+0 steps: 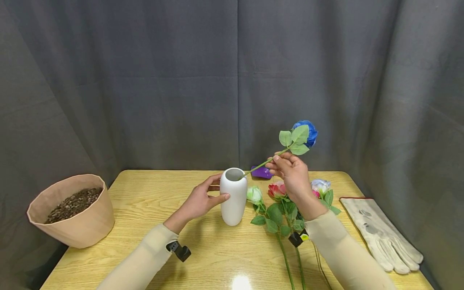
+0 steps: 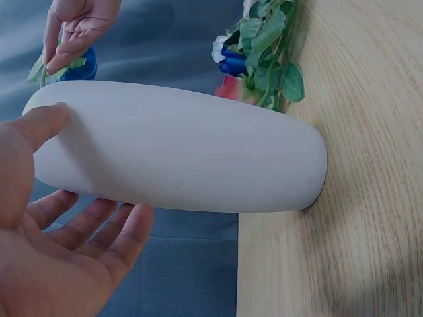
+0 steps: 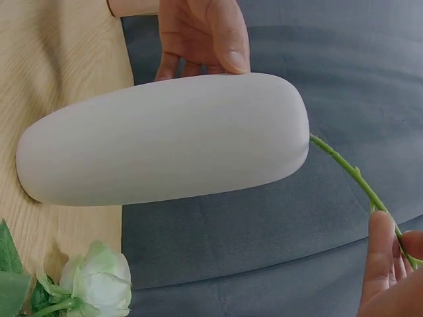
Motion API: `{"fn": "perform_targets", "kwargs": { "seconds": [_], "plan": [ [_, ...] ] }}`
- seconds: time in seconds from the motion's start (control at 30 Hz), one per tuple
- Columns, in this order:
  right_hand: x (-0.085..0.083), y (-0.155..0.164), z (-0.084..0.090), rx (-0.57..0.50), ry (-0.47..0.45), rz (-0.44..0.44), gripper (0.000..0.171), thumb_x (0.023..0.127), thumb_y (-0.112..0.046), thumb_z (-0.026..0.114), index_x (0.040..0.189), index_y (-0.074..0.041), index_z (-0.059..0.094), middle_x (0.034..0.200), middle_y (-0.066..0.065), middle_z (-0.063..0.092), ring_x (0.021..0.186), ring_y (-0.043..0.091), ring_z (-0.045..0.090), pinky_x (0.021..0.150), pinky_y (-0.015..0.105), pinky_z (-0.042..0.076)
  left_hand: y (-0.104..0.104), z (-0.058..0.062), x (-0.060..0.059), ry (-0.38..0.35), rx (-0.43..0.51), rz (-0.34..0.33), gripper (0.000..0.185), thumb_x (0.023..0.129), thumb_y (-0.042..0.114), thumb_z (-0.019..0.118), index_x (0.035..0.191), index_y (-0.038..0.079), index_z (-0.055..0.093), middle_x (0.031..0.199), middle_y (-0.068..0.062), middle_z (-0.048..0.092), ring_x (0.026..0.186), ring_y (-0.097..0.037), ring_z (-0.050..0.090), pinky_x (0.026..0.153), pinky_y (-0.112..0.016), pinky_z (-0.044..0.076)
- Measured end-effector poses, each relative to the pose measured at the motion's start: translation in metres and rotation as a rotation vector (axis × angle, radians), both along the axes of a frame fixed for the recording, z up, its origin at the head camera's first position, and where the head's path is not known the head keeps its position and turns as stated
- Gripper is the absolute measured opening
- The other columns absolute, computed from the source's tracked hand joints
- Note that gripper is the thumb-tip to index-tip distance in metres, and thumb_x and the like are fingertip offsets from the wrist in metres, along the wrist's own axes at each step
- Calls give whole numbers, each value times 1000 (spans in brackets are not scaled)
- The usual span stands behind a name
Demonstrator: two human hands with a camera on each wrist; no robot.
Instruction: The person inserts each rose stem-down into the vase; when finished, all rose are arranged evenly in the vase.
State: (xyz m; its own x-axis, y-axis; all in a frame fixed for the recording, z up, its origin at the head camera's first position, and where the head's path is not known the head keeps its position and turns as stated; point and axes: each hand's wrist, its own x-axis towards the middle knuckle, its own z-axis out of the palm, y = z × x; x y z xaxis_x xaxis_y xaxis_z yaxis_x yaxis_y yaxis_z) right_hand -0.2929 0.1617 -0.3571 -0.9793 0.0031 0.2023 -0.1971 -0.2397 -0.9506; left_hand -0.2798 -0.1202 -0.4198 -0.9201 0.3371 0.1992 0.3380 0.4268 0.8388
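Over at the far left stood a tan pot (image 1: 72, 217) of dark soil, by the table's (image 1: 203, 249) edge. Next came the left hand (image 1: 200, 200), thumb and fingers curled round a white vase (image 1: 233, 196) standing upright mid-table. The right hand (image 1: 293, 173) pinched a blue rose (image 1: 303, 136) by its stem — the stem's lower end just inside the vase mouth, the bloom tilted up to the right. Below it lay more roses (image 1: 279, 193), and further right a pale glove (image 1: 380, 233).
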Motion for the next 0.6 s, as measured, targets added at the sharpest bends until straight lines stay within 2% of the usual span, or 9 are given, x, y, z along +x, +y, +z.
{"fn": "perform_targets", "kwargs": {
  "seconds": [0.3, 0.6],
  "plan": [
    [-1, -11, -3, 83, -35, 31, 28, 102, -19, 59, 120, 2, 53, 93, -6, 74, 81, 5, 73, 76, 20, 60, 1, 1, 0, -6, -1, 2, 71, 91, 36, 74, 151, 20, 41, 138, -9, 58, 126, -30, 59, 95, -43, 57],
    [-6, -19, -6, 128, -21, 65, 32, 102, -16, 57, 124, 7, 52, 89, -4, 72, 79, 9, 73, 78, 23, 61, 2, 0, 0, -7, 0, 3, 70, 91, 36, 74, 150, 21, 41, 137, -9, 59, 126, -30, 60, 96, -44, 57]
  ]
}}
